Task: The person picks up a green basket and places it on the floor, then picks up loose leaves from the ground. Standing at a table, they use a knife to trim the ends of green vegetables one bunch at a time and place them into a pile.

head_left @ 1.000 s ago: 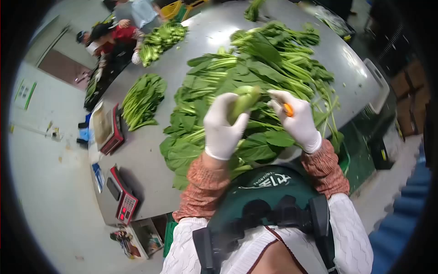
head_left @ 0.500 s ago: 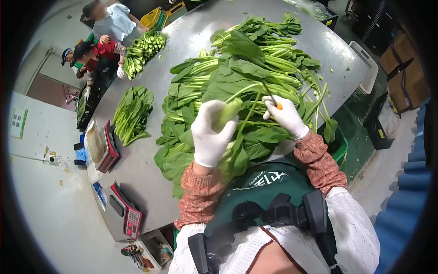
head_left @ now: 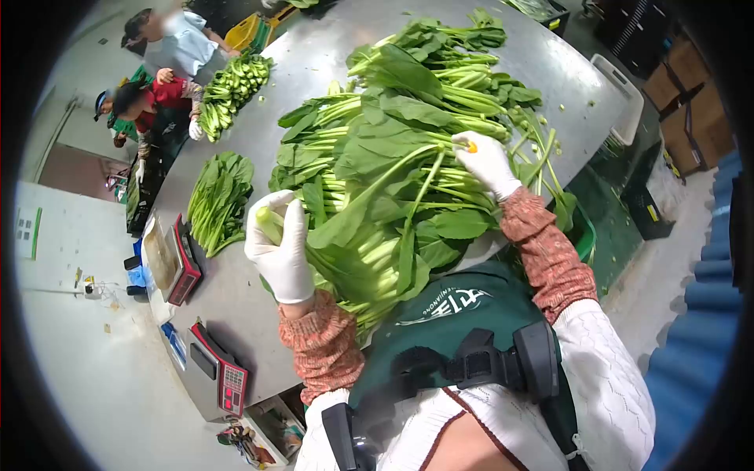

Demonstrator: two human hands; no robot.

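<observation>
My left hand [head_left: 280,247], in a white glove, is closed around a leafy green [head_left: 269,225], its pale cut base poking up between thumb and fingers. Also gloved, my right hand [head_left: 487,166] is closed on a small knife with an orange handle [head_left: 472,147]; its blade does not show now. Stalks of long-stemmed leaves [head_left: 428,151] reach right up to the right fingertips. Under and beyond both hands spreads a large pile of leafy greens [head_left: 393,125], stems mostly pointing right.
On the metal table [head_left: 271,314], a smaller bunch of greens [head_left: 222,200] lies left, near two red scales [head_left: 222,365] [head_left: 184,263]. Trimmed greens [head_left: 236,94] are heaped at the far left by co-workers [head_left: 169,94]. A white crate [head_left: 620,102] stands at the right edge.
My left hand has moved left and slightly down with the green, away from my right hand. My right hand has shifted slightly up. Leaf stalks now stretch toward the right fingertips.
</observation>
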